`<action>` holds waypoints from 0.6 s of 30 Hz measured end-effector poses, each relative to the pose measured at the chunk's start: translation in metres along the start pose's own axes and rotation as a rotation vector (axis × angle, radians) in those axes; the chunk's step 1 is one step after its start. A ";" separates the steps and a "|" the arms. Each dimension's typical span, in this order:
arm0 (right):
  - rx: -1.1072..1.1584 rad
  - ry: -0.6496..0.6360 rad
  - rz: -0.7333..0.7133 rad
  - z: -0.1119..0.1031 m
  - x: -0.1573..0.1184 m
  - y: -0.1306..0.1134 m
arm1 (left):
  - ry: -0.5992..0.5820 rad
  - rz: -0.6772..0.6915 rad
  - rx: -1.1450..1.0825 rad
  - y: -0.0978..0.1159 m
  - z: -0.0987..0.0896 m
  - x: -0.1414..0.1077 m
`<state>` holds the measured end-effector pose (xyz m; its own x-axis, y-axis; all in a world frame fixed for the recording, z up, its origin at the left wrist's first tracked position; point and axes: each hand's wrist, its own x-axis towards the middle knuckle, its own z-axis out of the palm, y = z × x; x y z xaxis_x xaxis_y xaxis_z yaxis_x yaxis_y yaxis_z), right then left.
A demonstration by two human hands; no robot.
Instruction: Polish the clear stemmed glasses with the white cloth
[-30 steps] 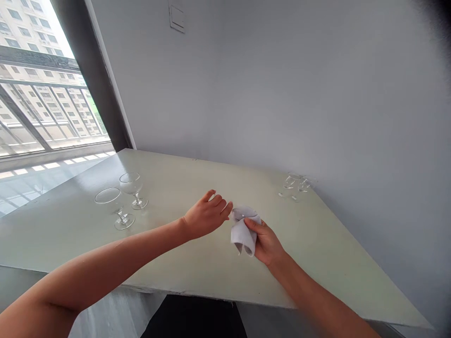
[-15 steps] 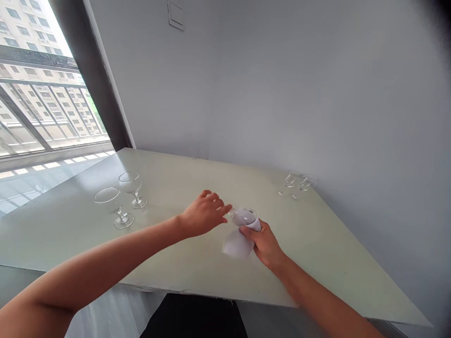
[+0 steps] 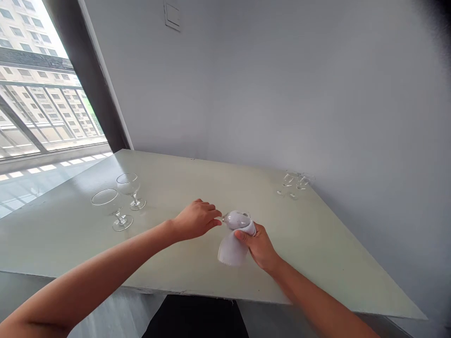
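Note:
A stemmed glass (image 3: 237,219) lies tilted sideways above the table, its bowl filled with white cloth. My right hand (image 3: 259,244) is closed round the rim end of the bowl, gripping the white cloth (image 3: 232,249), part of which hangs down below the thumb. At the stem end, my left hand (image 3: 199,219) has its thumb and fingers pinched on the glass; the foot is mostly hidden by them. Two more stemmed glasses stand upright on the left, a nearer one (image 3: 122,222) and a farther one (image 3: 136,203).
Several clear glasses (image 3: 302,182) stand at the table's far right, close to the wall. The pale table (image 3: 310,263) meets a grey wall (image 3: 282,94) at the back. A window (image 3: 42,108) with railings is on the left, and a switch (image 3: 172,16) is on the wall.
My left hand's fingers, stretched out before, have closed on the stem end of the glass. The glass and cloth have moved slightly left and down with my right hand.

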<state>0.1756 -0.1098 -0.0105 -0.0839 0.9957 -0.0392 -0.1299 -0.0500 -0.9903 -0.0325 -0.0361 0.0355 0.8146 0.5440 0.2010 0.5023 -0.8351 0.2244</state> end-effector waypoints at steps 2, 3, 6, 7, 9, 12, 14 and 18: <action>0.232 0.059 0.116 0.005 0.002 0.000 | 0.199 0.054 0.228 0.005 0.006 -0.004; 0.300 0.058 0.157 0.007 0.002 -0.001 | 0.248 0.076 0.281 0.006 0.008 -0.006; 0.209 -0.019 0.137 0.008 -0.003 -0.009 | 0.240 0.024 0.138 0.002 0.005 -0.006; 0.088 -0.055 0.086 0.007 -0.005 -0.012 | 0.180 -0.038 0.009 -0.002 0.002 -0.005; -0.203 -0.137 -0.041 0.001 -0.008 -0.019 | -0.019 -0.162 -0.285 -0.009 -0.003 -0.002; -0.421 -0.165 -0.140 -0.006 -0.006 -0.022 | -0.192 -0.244 -0.467 -0.011 -0.006 0.002; -0.289 -0.054 -0.089 -0.007 0.001 -0.020 | -0.027 -0.209 -0.266 -0.005 -0.003 0.003; 0.243 0.119 0.128 0.002 0.010 -0.016 | 0.298 0.031 0.322 0.007 0.009 0.005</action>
<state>0.1747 -0.0991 0.0048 -0.0008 0.9815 -0.1912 -0.3595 -0.1787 -0.9159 -0.0217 -0.0401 0.0294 0.7352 0.4784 0.4802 0.5821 -0.8086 -0.0856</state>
